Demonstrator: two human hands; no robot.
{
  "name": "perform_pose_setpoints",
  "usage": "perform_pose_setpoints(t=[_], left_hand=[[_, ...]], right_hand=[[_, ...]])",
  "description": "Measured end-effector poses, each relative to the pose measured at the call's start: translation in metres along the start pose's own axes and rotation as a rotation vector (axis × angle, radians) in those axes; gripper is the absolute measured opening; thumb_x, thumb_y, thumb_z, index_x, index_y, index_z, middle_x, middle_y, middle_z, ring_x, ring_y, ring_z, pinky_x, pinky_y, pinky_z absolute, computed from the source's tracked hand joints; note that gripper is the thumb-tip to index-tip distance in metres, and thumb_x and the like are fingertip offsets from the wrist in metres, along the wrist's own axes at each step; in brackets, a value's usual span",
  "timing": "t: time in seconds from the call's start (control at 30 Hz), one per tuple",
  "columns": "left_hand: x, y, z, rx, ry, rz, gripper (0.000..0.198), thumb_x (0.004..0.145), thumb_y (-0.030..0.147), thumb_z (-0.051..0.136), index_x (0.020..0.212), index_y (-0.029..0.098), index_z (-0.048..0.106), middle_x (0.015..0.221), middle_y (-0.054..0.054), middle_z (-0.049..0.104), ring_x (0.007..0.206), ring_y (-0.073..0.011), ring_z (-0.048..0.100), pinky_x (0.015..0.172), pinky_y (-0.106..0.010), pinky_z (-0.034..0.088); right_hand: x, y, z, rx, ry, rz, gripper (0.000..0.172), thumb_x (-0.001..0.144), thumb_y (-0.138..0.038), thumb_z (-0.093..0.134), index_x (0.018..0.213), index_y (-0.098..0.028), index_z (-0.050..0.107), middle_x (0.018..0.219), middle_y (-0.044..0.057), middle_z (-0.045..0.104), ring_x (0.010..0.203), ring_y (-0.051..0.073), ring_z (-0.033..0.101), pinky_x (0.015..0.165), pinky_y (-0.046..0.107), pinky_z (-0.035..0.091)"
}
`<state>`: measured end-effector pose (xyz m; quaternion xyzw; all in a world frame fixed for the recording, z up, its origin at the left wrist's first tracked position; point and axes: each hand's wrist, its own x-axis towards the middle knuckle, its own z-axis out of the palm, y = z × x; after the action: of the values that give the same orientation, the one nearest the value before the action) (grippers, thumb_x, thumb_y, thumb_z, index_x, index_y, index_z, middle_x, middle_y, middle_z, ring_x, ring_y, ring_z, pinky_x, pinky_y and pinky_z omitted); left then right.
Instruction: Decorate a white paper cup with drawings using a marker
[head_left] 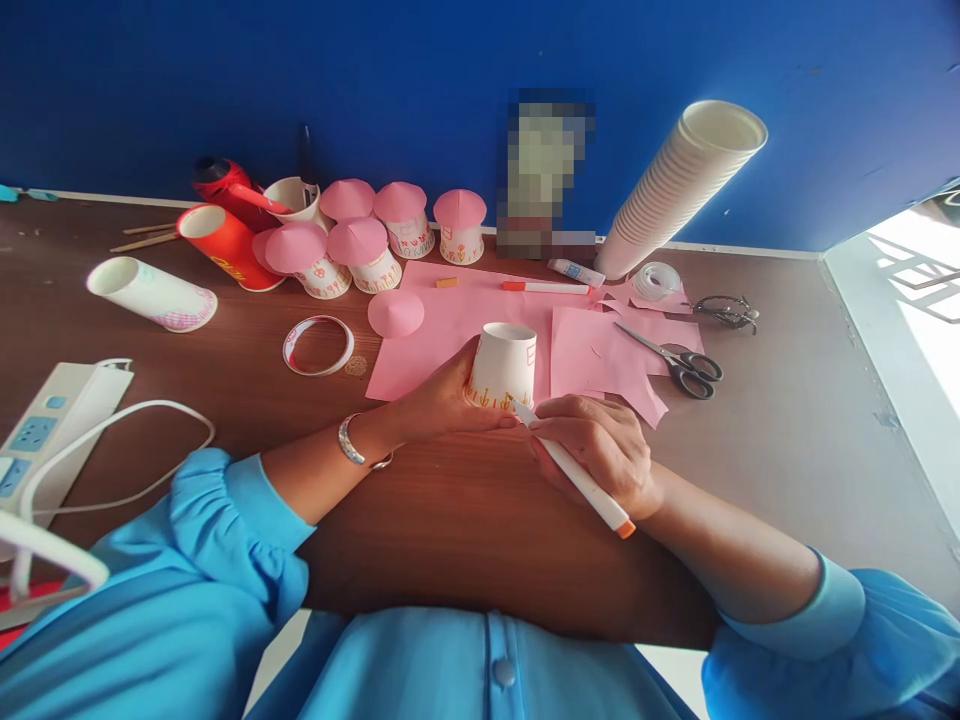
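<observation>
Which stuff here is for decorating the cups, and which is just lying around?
Seems part of the job: white cup in the left hand; orange-ended marker in the right hand; cups with pink cones; pink paper; scissors; cup stack.

Probably just lying around: glasses; power strip; red container.

No readable words, yellow marks, seemingly lettering, on the red cup (234,248), small blurred print on the white tube (576,272), red printing on the tape roll (349,347), all illegible
</observation>
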<state>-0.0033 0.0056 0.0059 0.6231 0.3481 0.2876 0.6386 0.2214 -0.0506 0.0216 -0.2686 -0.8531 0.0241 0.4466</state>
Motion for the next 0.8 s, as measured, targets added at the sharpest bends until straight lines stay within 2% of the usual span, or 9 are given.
perform_pose_setpoints(t=[0.3, 0.8], left_hand=[[-0.0011, 0.0013, 0.0017, -0.008, 0.000, -0.004, 0.083, 0.069, 0.043, 0.096, 0.135, 0.023, 0.052, 0.136, -0.015, 0.064, 0.124, -0.0355, 0.062, 0.097, -0.047, 0.057], [-0.0019, 0.0003, 0.0007, -0.005, -0.006, -0.035, 0.085, 0.069, 0.043, 0.096, 0.137, 0.022, 0.050, 0.134, -0.015, 0.064, 0.121, -0.0341, 0.063, 0.090, -0.041, 0.057]], right_hand=[[0.0000, 0.0004, 0.0007, 0.004, -0.010, 0.015, 0.021, 0.096, -0.010, 0.067, 0.113, -0.020, 0.062, 0.087, 0.004, 0.075, 0.065, 0.015, 0.069, 0.057, 0.026, 0.058], [0.0017, -0.0019, 0.0012, -0.003, -0.007, 0.021, 0.023, 0.094, -0.009, 0.065, 0.114, -0.020, 0.060, 0.085, 0.004, 0.076, 0.063, 0.015, 0.069, 0.054, 0.025, 0.055]])
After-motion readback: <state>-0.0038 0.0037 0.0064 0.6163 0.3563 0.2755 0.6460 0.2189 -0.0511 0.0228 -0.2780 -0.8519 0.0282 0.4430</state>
